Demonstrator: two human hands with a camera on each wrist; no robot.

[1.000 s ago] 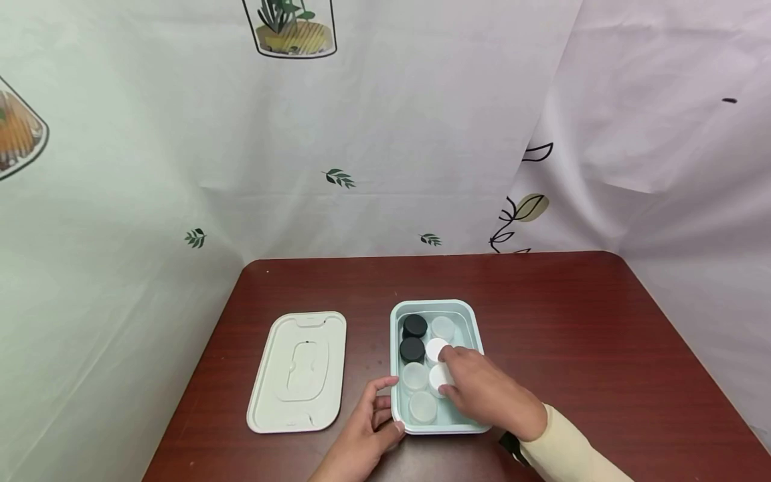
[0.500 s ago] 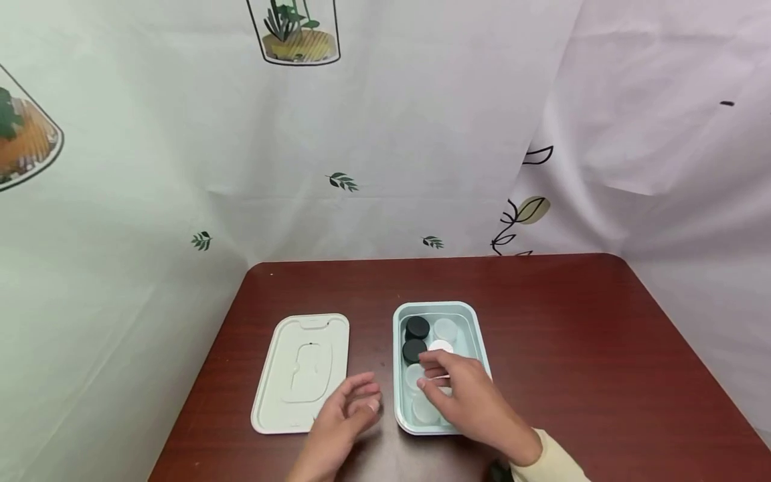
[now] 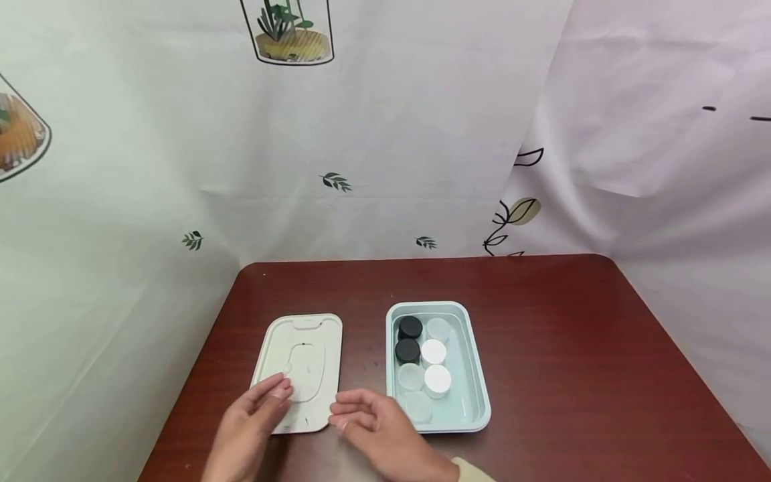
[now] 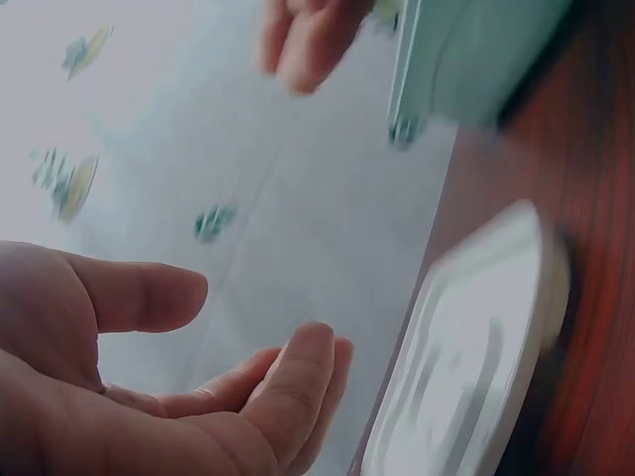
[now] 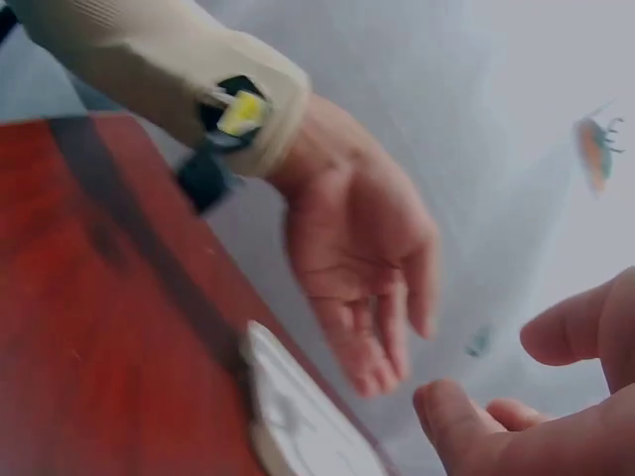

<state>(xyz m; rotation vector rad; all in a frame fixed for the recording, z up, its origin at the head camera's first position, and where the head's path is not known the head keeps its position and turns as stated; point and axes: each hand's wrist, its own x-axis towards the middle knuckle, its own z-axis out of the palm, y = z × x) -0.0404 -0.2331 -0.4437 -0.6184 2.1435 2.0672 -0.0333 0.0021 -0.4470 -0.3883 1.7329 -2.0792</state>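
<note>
A pale rectangular lid (image 3: 306,372) lies flat on the table at left in the head view. Over its near left corner hovers my left hand (image 3: 248,418), fingers loosely bent and holding nothing. My right hand (image 3: 385,428) is by the lid's near right corner, fingers relaxed, with nothing in its grasp. To the right stands a light blue tray (image 3: 470,381). Inside are two black-capped jars (image 3: 407,350), two white-capped jars (image 3: 437,380) and several clear-capped jars (image 3: 418,406). In the left wrist view the lid (image 4: 446,367) sits beyond my left fingertips. Contact with the lid cannot be told.
The dark red wooden table (image 3: 554,361) extends to the right of the tray and behind both items. A white printed cloth (image 3: 385,134) hangs behind the table and along its sides.
Both hands have left the tray and moved left to the lid. The right hand has come away from the white-capped jars, which stay in the tray. Tray and lid have not moved.
</note>
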